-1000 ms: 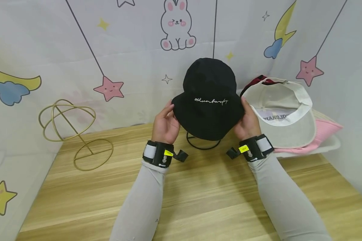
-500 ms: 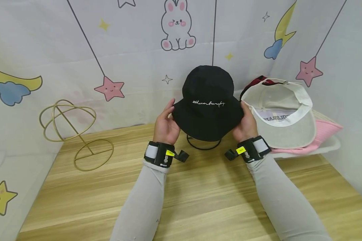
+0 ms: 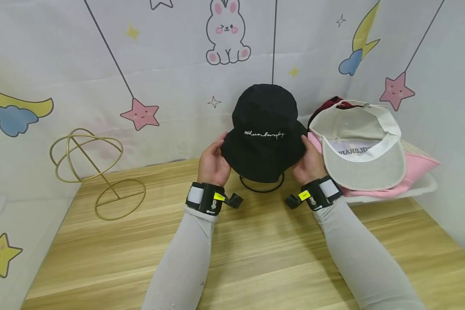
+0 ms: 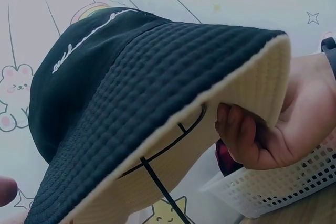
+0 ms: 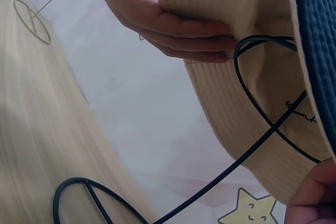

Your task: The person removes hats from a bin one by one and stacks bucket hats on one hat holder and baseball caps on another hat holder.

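Note:
A black bucket hat with white script on its front sits over a black wire stand. In the right wrist view the stand's curved wires reach up inside the beige-lined crown. My left hand pinches the left side of the brim, fingers underneath. On the opposite side, my right hand grips the brim, its fingers curled under the edge in the left wrist view. The hat hides most of the stand in the head view, where only the base ring shows.
At left on the wooden table stands a gold wire hat stand. A white basket at right bears a white cap, a pink hat and a red and black item. A patterned curtain hangs behind.
The bucket hat has come down a little over the stand, then shifted slightly left. My right hand has moved left with the brim, away from the white cap; my left hand has barely moved.

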The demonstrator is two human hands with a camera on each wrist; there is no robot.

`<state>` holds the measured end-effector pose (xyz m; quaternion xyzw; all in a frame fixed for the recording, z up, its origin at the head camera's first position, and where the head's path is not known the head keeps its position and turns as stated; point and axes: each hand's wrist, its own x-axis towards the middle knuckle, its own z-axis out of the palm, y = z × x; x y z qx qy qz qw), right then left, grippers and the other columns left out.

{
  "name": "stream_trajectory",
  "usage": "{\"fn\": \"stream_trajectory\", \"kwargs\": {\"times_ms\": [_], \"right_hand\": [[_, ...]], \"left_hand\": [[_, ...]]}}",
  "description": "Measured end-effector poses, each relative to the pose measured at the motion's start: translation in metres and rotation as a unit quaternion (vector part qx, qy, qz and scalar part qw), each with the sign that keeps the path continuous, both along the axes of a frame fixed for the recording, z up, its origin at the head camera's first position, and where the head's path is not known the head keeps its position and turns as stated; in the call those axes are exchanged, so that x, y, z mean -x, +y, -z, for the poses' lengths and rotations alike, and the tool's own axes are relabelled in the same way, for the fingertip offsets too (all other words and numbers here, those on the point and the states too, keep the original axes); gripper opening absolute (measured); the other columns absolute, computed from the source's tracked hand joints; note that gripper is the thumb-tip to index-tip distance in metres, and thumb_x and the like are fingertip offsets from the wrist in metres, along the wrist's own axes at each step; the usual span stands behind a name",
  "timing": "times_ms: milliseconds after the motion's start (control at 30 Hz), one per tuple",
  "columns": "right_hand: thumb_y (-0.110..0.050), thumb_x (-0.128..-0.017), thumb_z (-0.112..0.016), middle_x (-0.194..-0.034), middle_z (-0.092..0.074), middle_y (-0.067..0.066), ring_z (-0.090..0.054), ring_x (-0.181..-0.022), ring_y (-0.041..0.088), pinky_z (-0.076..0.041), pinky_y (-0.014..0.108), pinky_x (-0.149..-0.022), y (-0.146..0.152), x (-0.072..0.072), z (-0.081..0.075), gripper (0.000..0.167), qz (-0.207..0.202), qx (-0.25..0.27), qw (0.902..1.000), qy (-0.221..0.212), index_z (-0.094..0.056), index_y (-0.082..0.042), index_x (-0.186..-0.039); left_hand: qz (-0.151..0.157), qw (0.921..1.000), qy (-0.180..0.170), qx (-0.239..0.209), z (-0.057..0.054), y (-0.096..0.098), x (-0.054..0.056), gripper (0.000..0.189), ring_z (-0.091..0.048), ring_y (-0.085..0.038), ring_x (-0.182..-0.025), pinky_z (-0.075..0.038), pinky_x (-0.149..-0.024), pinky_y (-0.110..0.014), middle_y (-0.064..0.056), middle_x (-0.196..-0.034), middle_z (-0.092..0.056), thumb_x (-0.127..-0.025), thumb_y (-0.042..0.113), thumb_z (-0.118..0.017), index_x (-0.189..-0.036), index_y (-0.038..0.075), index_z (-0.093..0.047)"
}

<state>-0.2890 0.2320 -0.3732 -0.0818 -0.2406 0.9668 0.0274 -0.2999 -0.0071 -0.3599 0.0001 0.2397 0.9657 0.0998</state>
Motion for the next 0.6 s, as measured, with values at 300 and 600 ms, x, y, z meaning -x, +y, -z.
{"fn": "stream_trajectory", "kwargs": {"times_ms": [300,600], "right_hand": [[-0.021,-0.108,-0.046,-0.096,-0.077,0.002,-0.074,-0.084,0.014,-0.059,0.027,-0.075,-0.0048,-0.0002,0.0036,0.021,-0.051,0.023,0.9981,0.026,-0.064,-0.01,-0.11],[-0.025,-0.11,-0.038,-0.098,-0.076,0.001,-0.073,-0.086,0.013,-0.058,0.027,-0.075,-0.007,-0.0015,0.0097,0.031,-0.095,-0.003,0.994,0.054,-0.066,-0.012,-0.108]], "left_hand": [[-0.009,0.9998,-0.004,0.015,-0.0005,-0.0015,0.0002,0.042,-0.053,-0.018,-0.136,-0.041,-0.116,-0.028,-0.009,-0.147,-0.053,-0.106,0.008,-0.042,-0.147,0.003,-0.047],[-0.028,0.9992,-0.025,0.015,0.0002,-0.0028,0.003,0.038,-0.057,-0.018,-0.128,-0.043,-0.114,-0.028,-0.01,-0.134,-0.059,-0.105,0.008,-0.043,-0.143,0.001,-0.049]]}}
